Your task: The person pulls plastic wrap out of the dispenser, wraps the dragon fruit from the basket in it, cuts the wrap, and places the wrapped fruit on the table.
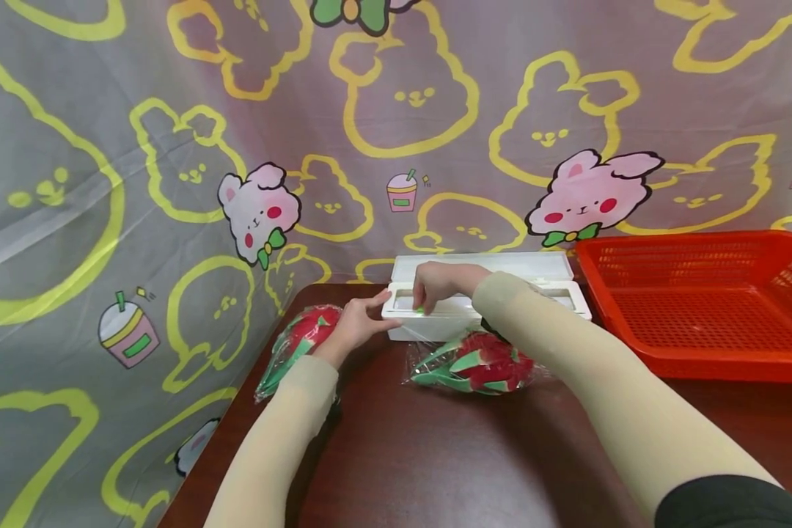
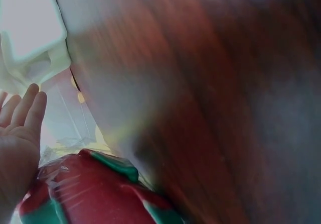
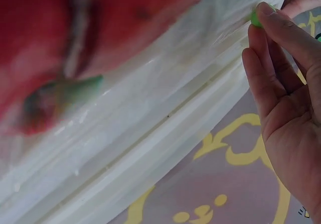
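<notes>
At the back of the table a white plastic-wrap dispenser (image 1: 429,331) stands with its lid (image 1: 482,264) raised behind it. My right hand (image 1: 445,284) is over its left part, pinching a small green slider (image 3: 256,19) between thumb and forefinger. At the dispenser's left end my left hand (image 1: 355,325) touches it with spread, fairly straight fingers (image 2: 34,114). Clear film hangs at the dispenser's front by a red dragon fruit (image 1: 491,363) with green scales. Another dragon fruit (image 1: 303,331), covered in film, lies beside my left hand.
A red plastic basket (image 1: 706,367) stands at the right, close to the dispenser's right end. The brown table (image 1: 422,447) has its left edge beside a patterned curtain (image 1: 171,242), which also hangs behind the dispenser.
</notes>
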A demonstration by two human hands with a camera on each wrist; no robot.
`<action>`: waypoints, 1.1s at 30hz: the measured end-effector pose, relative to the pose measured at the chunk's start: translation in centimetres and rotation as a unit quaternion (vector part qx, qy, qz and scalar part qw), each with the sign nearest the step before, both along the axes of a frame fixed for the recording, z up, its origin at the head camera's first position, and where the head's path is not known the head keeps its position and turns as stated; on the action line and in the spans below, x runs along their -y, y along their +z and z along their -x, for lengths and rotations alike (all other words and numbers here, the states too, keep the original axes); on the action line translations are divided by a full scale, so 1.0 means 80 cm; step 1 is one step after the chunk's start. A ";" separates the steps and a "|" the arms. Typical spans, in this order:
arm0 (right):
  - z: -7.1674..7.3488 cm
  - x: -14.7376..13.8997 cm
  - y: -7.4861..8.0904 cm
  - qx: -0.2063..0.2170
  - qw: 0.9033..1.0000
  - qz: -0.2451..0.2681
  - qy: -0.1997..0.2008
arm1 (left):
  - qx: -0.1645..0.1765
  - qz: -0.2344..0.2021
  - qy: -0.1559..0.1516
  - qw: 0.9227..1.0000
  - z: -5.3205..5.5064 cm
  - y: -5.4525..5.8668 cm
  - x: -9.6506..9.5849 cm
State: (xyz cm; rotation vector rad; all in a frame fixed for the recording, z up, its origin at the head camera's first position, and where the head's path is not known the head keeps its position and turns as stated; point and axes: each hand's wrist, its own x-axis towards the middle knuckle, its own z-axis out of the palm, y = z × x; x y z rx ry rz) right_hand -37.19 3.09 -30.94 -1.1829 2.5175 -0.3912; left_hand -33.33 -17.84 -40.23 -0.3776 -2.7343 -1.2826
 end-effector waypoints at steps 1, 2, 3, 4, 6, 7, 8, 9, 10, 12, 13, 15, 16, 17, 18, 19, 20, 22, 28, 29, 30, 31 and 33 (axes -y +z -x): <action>0.000 -0.001 0.000 -0.001 1.000 0.001 0.000 | 0.001 -0.001 0.000 1.000 0.000 0.000 0.000; -0.001 -0.003 -0.001 -0.002 1.000 0.003 0.002 | 0.002 0.001 0.004 1.000 0.000 0.000 0.000; -0.001 -0.004 -0.001 -0.003 1.000 0.004 0.003 | 0.002 0.004 0.005 1.000 0.000 0.000 -0.001; -0.001 -0.005 -0.001 -0.002 1.000 0.005 0.004 | 0.003 0.008 0.007 1.000 0.000 -0.001 0.000; -0.002 -0.008 -0.002 -0.001 1.000 0.007 0.003 | 0.001 0.015 0.009 1.000 0.000 -0.002 0.000; -0.002 -0.009 -0.003 0.000 1.000 0.008 0.003 | 0.000 0.016 0.008 1.000 0.001 -0.002 0.001; -0.002 -0.011 -0.003 0.001 1.000 0.008 0.002 | -0.001 0.020 0.009 1.000 0.001 -0.003 0.001; -0.003 -0.013 -0.004 0.001 1.000 0.009 -0.001 | -0.001 0.021 0.008 1.000 0.001 -0.004 0.001; -0.002 -0.016 -0.004 0.002 1.000 0.009 -0.002 | 0.001 0.020 0.007 1.000 0.002 -0.004 0.001; -0.001 -0.021 -0.005 0.003 1.000 0.007 -0.004 | 0.003 0.018 0.006 1.000 0.002 -0.003 0.001; 0.000 -0.025 -0.005 0.004 1.000 0.007 -0.004 | 0.003 0.018 0.008 1.000 0.002 -0.003 0.001; 0.001 -0.032 -0.005 0.012 1.000 0.008 -0.008 | 0.002 0.016 0.007 1.000 0.001 -0.001 0.000; 0.001 -0.036 -0.005 0.018 1.000 0.008 -0.009 | 0.000 0.014 0.005 1.000 0.000 0.000 0.000; 0.001 -0.040 -0.005 0.022 1.000 0.010 -0.010 | -0.002 0.015 0.005 1.000 0.000 0.000 0.000; 0.000 -0.043 -0.005 0.027 1.000 0.012 -0.012 | -0.005 0.015 0.002 1.000 -0.001 0.000 0.000; 0.000 -0.047 -0.005 0.033 0.999 0.014 -0.015 | -0.005 0.015 0.001 1.000 -0.001 0.000 0.000; 0.000 -0.050 -0.006 0.036 0.999 0.016 -0.018 | -0.004 0.015 0.000 1.000 -0.001 0.000 -0.001; -0.001 -0.055 -0.006 0.035 0.999 0.017 -0.016 | 0.002 0.013 0.002 1.000 0.000 0.000 -0.001; -0.003 -0.068 -0.006 0.030 0.999 0.014 -0.020 | 0.014 0.007 0.006 1.000 0.000 -0.001 -0.002; -0.003 -0.070 -0.006 0.029 0.999 0.012 -0.022 | 0.015 0.003 0.002 1.000 0.000 -0.001 -0.001; -0.004 -0.073 -0.006 0.026 0.999 0.010 -0.022 | 0.015 -0.003 -0.001 1.000 0.000 -0.002 -0.001; -0.004 -0.076 -0.006 0.024 0.999 0.009 -0.022 | 0.014 -0.007 -0.001 1.000 0.001 -0.002 -0.001; -0.005 -0.082 -0.006 0.021 0.999 0.007 -0.024 | 0.013 -0.014 -0.005 1.000 0.001 -0.003 0.000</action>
